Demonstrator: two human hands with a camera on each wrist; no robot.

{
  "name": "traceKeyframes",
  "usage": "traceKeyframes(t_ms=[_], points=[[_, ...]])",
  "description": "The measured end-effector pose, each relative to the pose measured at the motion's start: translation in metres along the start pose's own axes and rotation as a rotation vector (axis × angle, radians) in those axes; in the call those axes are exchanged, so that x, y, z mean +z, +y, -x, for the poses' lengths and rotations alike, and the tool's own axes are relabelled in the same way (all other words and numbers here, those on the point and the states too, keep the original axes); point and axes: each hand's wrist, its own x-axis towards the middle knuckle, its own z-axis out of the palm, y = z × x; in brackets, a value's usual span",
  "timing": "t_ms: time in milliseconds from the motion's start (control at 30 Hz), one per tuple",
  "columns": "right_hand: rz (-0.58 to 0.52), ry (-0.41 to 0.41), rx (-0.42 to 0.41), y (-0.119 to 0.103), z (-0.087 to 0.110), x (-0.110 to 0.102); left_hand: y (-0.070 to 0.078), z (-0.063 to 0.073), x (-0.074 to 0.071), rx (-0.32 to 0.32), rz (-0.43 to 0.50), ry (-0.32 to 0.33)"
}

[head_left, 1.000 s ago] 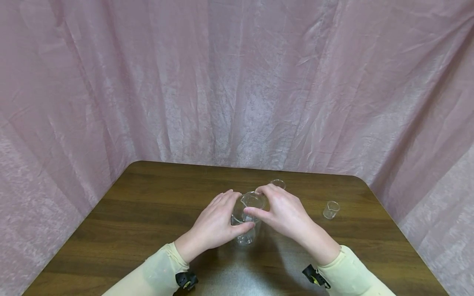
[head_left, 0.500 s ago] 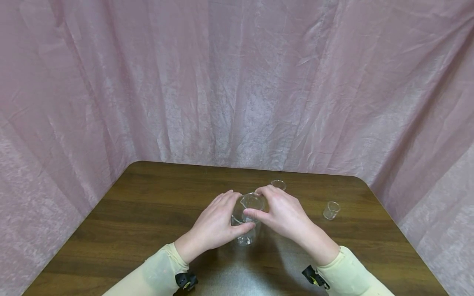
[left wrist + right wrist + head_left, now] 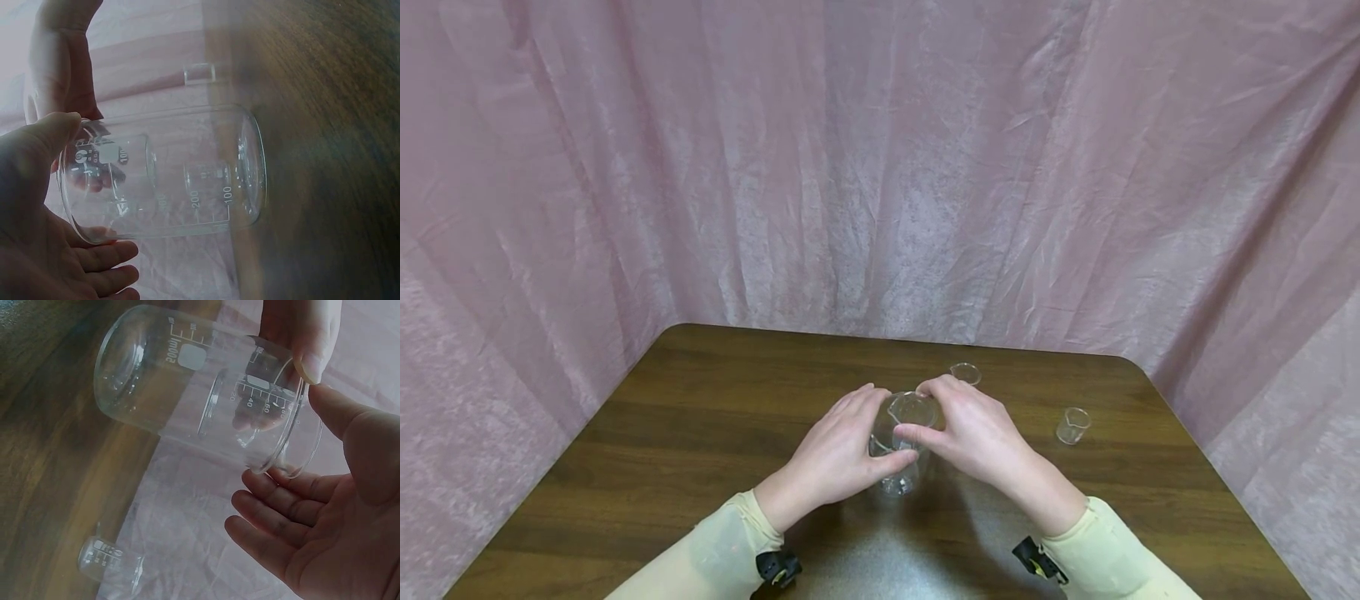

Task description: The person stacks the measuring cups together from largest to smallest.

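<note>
In the head view a large clear glass beaker stands upright near the table's middle, marked 500 ml in the right wrist view. My left hand grips it around the rim, thumb on the near side and fingers on the far side. A smaller glass beaker sits partly inside the large one, its rim sticking out above. Thumb and fingers of my right hand hold that rim from the right. Through the glass, the smaller beaker's scale shows in the right wrist view, its bottom well above the large beaker's base.
A small beaker stands on the right part of the brown wooden table. Farther back, another beaker is partly hidden behind my right hand. A pink curtain hangs behind the table and along its sides.
</note>
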Motion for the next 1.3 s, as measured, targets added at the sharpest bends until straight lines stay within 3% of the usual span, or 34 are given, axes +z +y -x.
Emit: traceKeyframes(t_ms=[700,1300], points=[[-0.020,-0.053,-0.020,0.000,-0.002,0.004,0.000,0.002,-0.001,0.001,0.022,-0.011],[-0.058,-0.151,-0.077,0.009,-0.012,-0.001,-0.001,0.000,-0.001,-0.004,0.018,-0.015]])
